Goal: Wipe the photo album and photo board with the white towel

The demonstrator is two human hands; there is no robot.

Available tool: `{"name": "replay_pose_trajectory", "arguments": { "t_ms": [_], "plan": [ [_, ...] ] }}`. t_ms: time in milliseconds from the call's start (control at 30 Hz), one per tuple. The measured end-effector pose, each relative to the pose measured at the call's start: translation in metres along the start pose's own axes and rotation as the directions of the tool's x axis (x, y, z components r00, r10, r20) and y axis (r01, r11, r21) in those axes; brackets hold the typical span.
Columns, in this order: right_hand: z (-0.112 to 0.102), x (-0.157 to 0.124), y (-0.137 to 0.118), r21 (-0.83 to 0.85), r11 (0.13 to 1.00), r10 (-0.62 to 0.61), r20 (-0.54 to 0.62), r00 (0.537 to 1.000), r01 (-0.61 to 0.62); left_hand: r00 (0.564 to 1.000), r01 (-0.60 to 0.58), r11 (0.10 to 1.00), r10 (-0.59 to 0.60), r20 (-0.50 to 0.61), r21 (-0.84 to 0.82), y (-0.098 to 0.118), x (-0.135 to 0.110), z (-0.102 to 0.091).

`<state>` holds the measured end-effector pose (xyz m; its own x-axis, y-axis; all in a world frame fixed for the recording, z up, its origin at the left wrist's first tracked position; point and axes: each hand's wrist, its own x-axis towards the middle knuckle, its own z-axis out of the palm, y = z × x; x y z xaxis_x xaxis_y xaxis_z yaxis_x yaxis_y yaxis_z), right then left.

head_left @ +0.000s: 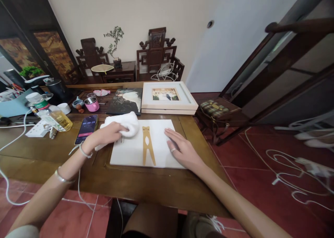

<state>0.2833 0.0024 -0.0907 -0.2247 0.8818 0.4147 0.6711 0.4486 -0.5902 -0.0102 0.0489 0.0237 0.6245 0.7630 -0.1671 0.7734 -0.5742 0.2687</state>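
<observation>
A white board point(135, 149) lies flat on the wooden table point(146, 186), with a gold stand piece point(147, 144) down its middle. My left hand point(108, 133) is closed on a white cloth point(125, 124) and presses it on the board's upper left corner. My right hand point(181, 147) lies flat with fingers stretched out on the board's right side, a ring on one finger.
A phone point(87, 128) showing a timer lies left of the board. A white picture frame point(168, 97) and a dark photo print point(126, 100) sit behind it. A bottle point(56, 118), pink cup point(92, 104) and cables crowd the left. A stool with a bag point(217, 109) stands right.
</observation>
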Motion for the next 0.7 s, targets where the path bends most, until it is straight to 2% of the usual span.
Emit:
{"name": "replay_pose_trajectory", "arguments": {
  "t_ms": [100,200,300,367,467,600,700],
  "plan": [
    [0.000,0.000,0.000,0.008,1.000,0.002,-0.009,1.000,-0.002,0.994,-0.109,0.994,0.109,0.010,0.003,0.001,0.029,-0.006],
    [0.000,0.000,0.001,0.012,1.000,0.001,-0.011,1.000,-0.001,0.981,-0.194,0.981,0.194,0.018,-0.013,0.021,0.052,-0.003],
    [0.000,0.000,0.001,-0.001,1.000,0.000,-0.008,1.000,0.000,0.970,-0.242,0.970,0.241,0.042,0.016,0.042,0.066,0.003],
    [0.000,0.000,0.001,-0.007,1.000,-0.005,-0.005,1.000,0.005,0.965,-0.260,0.965,0.258,0.052,0.038,0.047,0.067,0.006],
    [0.000,0.001,0.000,0.001,1.000,-0.006,-0.003,1.000,0.006,0.974,-0.222,0.974,0.221,0.041,0.033,0.037,0.060,0.004],
    [0.000,0.001,-0.001,0.015,1.000,0.003,0.000,1.000,-0.003,0.982,-0.186,0.982,0.185,0.038,0.020,0.013,0.052,-0.009],
    [0.001,0.001,-0.001,0.025,1.000,0.005,-0.017,1.000,-0.005,0.984,-0.176,0.984,0.174,0.040,0.037,0.013,0.061,-0.021]
  ]
}}
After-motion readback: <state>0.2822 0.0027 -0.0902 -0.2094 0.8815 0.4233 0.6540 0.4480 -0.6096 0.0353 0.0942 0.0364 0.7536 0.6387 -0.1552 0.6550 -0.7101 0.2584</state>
